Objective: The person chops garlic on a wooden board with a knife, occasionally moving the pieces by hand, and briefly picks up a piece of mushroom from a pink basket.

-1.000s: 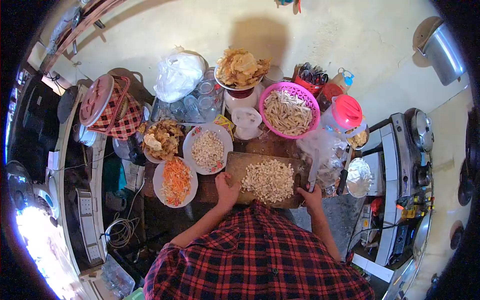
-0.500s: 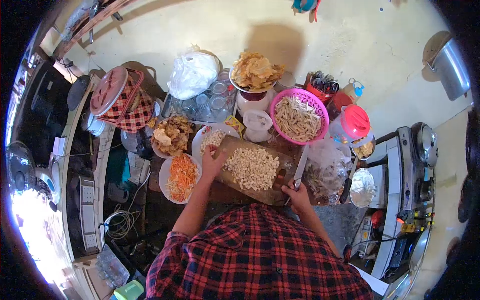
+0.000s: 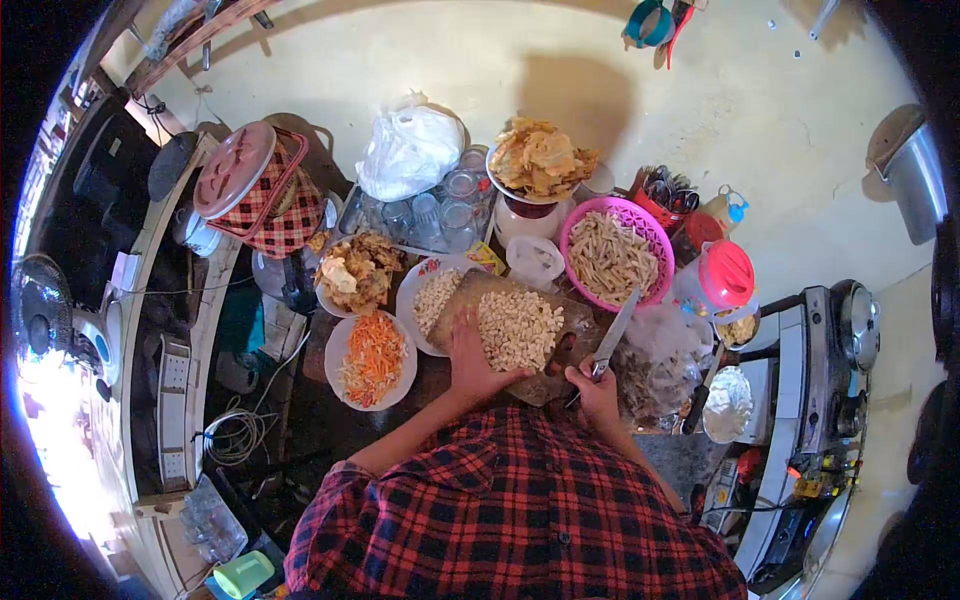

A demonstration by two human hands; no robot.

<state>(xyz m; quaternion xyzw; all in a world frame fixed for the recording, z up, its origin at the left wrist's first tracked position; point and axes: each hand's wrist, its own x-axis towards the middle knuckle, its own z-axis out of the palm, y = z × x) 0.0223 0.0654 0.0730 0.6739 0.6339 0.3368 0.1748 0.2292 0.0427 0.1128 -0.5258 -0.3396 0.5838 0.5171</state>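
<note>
In the head view, your left hand [image 3: 470,358] lies at the center of the frame, on the cutting board [image 3: 577,318], its fingers extended and its thumb spread away from them along the near side of the pale diced pieces [image 3: 520,330]. It pinches nothing. Your right hand [image 3: 597,388], right of center, has its fingers closed around the handle of the knife [image 3: 618,328], whose blade slants up and to the right.

The diced pieces sit heaped on the board in the middle of the frame. The board's left end overlaps the floral plate [image 3: 407,292], which holds more diced pieces. Left of center and lower, you have a white plate [image 3: 336,382] of orange and white shreds [image 3: 373,358]. Above the knife is the pink basket [image 3: 662,240] of pale strips [image 3: 612,256]; the clear plastic bag [image 3: 665,350] lies to its right.
</note>
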